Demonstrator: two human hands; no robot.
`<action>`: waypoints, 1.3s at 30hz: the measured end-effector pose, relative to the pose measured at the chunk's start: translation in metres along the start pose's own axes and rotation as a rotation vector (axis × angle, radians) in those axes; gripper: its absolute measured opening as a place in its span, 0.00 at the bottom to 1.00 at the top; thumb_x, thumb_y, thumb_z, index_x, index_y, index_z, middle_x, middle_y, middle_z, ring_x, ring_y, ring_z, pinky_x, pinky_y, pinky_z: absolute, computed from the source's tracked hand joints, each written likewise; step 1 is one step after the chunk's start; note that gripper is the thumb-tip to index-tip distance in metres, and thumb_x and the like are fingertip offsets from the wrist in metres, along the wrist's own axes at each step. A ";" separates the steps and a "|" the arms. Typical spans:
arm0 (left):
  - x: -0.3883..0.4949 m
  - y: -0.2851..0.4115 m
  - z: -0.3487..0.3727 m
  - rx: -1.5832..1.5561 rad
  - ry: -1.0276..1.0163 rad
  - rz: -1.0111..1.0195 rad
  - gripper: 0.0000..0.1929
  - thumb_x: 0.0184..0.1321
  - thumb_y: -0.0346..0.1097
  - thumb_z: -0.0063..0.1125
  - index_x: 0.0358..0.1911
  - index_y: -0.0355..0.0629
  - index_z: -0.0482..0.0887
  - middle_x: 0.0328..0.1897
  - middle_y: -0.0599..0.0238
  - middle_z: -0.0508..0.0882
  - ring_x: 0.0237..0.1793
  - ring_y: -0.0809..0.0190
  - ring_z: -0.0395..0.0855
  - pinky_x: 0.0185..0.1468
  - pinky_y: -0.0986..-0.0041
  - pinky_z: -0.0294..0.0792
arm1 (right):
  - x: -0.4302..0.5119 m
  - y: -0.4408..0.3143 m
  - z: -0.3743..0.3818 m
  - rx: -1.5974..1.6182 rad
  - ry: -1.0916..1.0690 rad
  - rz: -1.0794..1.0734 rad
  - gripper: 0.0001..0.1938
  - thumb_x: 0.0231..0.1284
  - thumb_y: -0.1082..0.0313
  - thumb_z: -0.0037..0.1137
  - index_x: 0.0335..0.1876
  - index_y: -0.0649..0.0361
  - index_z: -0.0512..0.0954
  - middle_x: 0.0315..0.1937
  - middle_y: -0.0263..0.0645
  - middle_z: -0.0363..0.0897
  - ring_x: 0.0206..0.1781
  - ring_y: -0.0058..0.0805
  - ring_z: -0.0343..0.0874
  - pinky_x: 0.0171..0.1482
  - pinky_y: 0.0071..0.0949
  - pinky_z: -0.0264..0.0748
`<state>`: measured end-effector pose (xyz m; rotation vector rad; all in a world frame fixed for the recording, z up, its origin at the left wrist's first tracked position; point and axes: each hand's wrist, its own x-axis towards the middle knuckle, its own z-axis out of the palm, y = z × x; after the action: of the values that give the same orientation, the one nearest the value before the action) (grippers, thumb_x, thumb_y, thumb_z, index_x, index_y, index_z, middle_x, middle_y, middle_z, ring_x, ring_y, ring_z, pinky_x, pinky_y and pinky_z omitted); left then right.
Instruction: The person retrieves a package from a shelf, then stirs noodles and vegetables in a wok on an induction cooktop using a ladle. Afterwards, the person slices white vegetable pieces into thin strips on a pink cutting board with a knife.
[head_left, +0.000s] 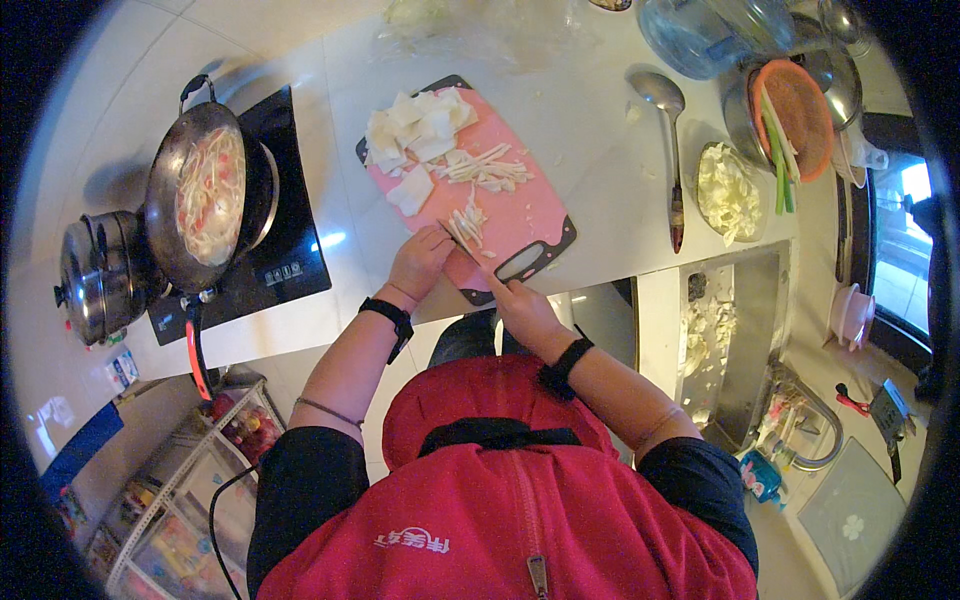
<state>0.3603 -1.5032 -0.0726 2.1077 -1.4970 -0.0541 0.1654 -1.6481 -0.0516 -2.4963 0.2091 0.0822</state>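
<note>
A pink cutting board (517, 217) with dark corners lies on the counter before me. My right hand (527, 311) grips a kitchen knife (471, 252), whose blade reaches left over the board's near part. Fingers bent, my left hand (422, 261) rests at the board's left edge beside the blade tip; whether it pinches anything is hidden. Thin white strips (466, 225) lie just beyond the blade. Another heap of strips (487, 169) is farther up the board, next to a pile of flat white pieces (420, 124) at the far left corner.
At left, a wok (161, 202) of noodle-like food in broth sits on an induction cooktop (292, 225), beside a lidded steel pot (112, 277). Rightward are a ladle (675, 150), a dish of chopped pale leaves (726, 193), an orange colander (810, 124) with green onion, and a sink (750, 330).
</note>
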 end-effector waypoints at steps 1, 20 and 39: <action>0.001 0.000 0.000 0.002 -0.018 -0.009 0.10 0.47 0.28 0.55 0.35 0.39 0.83 0.40 0.59 0.83 0.48 0.53 0.82 0.52 0.68 0.76 | 0.001 0.000 0.002 -0.014 0.003 0.011 0.27 0.62 0.72 0.51 0.69 0.56 0.66 0.26 0.46 0.74 0.28 0.46 0.79 0.31 0.42 0.78; 0.054 -0.007 0.026 -0.007 -0.019 -0.148 0.11 0.51 0.28 0.55 0.40 0.40 0.81 0.42 0.57 0.81 0.47 0.49 0.79 0.52 0.64 0.74 | -0.008 0.027 -0.066 0.351 0.148 0.227 0.22 0.68 0.70 0.50 0.68 0.57 0.70 0.45 0.56 0.81 0.48 0.52 0.81 0.51 0.38 0.77; 0.020 -0.024 -0.026 0.105 0.207 -0.278 0.12 0.52 0.29 0.59 0.42 0.43 0.83 0.45 0.58 0.84 0.51 0.50 0.80 0.57 0.60 0.72 | -0.004 0.039 -0.057 0.411 0.091 0.223 0.22 0.68 0.69 0.48 0.67 0.56 0.70 0.47 0.60 0.79 0.49 0.57 0.79 0.51 0.43 0.76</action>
<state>0.3976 -1.5049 -0.0562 2.3139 -1.1029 0.1393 0.1558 -1.7122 -0.0282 -2.0616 0.4903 0.0140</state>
